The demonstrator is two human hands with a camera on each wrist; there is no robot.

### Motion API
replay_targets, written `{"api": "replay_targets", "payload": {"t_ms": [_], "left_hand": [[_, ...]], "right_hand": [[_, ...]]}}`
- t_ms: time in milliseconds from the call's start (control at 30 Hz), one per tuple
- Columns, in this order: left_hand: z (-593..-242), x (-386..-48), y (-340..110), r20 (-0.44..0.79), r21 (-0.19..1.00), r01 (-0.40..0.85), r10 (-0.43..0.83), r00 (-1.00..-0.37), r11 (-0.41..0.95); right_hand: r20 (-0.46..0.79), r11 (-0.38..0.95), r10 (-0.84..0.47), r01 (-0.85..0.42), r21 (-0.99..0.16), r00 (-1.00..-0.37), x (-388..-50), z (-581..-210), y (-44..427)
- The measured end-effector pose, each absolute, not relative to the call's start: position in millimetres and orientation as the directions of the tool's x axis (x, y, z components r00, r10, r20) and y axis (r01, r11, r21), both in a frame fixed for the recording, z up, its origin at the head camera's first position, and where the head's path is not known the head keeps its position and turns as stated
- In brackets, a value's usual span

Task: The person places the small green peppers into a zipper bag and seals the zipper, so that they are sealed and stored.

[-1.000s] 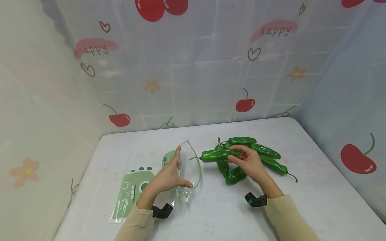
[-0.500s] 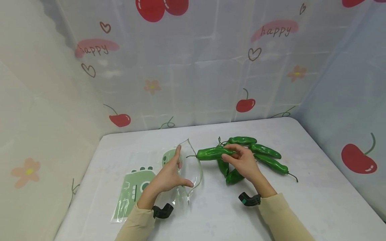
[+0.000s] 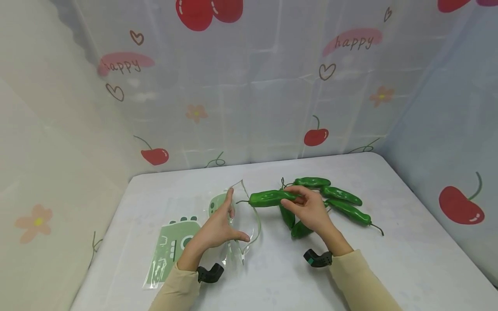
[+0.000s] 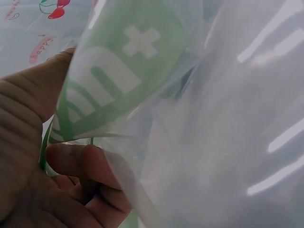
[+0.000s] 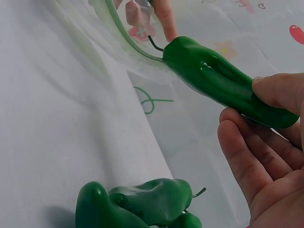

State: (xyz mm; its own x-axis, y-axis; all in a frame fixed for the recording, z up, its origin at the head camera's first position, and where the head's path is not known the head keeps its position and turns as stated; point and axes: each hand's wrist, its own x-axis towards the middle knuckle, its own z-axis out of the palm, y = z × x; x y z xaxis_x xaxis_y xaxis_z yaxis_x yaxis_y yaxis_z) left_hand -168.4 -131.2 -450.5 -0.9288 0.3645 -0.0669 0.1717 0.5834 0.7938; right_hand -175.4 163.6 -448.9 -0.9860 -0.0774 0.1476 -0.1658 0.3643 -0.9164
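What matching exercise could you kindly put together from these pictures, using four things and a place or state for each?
Things:
1. right hand
2. flat bag
3. left hand
4. loose peppers

Places or states:
A. spread wide at the open bag
B. lying on the table's right half
C. gripping a single pepper
D. lying on the table's left half

Pairs: 1-C; 2-D; 3-A; 4-B

in the head view the right hand (image 3: 311,209) hides the tip of the held pepper (image 3: 268,198) and part of the pepper pile (image 3: 342,195); both sleeves (image 3: 175,289) run off at 6 o'clock. in the left wrist view, the blurred bag (image 4: 213,123) is cut off at 3 o'clock, the left hand (image 4: 66,159) at 9.
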Motion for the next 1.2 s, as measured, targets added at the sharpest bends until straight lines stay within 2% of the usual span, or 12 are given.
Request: {"api": "replay_targets", "payload": {"t_ms": [600,1000,1200], "left_hand": [[-448,-168,-132,-0.059,0.793,0.167,0.347,-0.936,0.585],[-445,-167,-132,-0.052,0.783,0.173,0.340,-0.939,0.598],[-447,-167,-132,-0.031,0.790,0.191,0.350,-0.936,0.582]], "right_hand": [[0.148,0.372,-0.089,-0.170,-0.912,-0.985,-177,-451,160],[0.148,0.452,-0.042,-0.151,-0.879,-0.988,-176,-449,157],[0.196,0.482,-0.048,-0.195,-0.854,-0.979,-177,-453,149]]}}
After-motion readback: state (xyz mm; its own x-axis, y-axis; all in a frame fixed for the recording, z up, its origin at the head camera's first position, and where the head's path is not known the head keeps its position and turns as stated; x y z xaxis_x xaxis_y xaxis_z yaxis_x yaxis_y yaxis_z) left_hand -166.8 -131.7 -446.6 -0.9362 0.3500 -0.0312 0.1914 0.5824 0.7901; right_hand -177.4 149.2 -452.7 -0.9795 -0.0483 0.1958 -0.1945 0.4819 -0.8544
